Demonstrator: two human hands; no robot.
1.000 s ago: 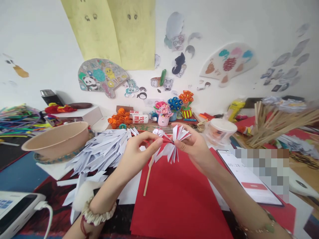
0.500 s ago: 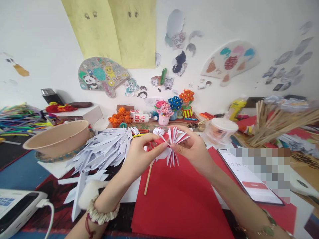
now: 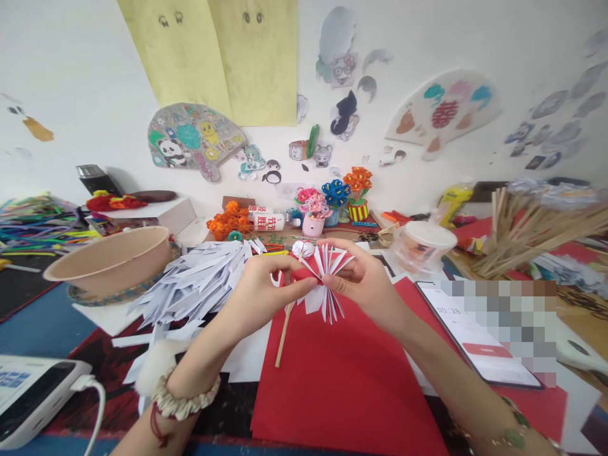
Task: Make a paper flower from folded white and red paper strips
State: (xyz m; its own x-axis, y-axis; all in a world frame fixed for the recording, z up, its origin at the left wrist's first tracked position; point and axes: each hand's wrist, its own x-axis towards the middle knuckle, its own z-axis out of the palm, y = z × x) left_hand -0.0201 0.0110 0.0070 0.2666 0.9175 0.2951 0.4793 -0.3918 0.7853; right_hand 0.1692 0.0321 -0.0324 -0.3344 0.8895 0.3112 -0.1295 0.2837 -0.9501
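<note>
Between my hands is a pleated paper flower [image 3: 331, 304], white and red, its folds fanned out above and below. My left hand [image 3: 274, 285] is closed with thumb and fingers pinching a red folded part at the flower's left side. My right hand [image 3: 363, 285] is closed on the pleats from the right, thumb across the middle. A thin wooden stick [image 3: 284, 335] slants down below my left hand; its upper end is hidden. Beneath lies a stack of red paper [image 3: 342, 386]. Just behind the flower is a white crumpled-looking piece [image 3: 303, 249].
Folded white paper pieces [image 3: 190, 285] are heaped at the left, beside a beige basin [image 3: 109, 256]. A phone [image 3: 475, 335] lies at the right, near a plastic tub [image 3: 422, 244] and wooden sticks [image 3: 527, 234]. Potted craft flowers [image 3: 335, 196] stand at the back.
The pleated fan has turned slightly and looks narrower. My left thumb and fingers have shifted a little, and more of the red part shows between them.
</note>
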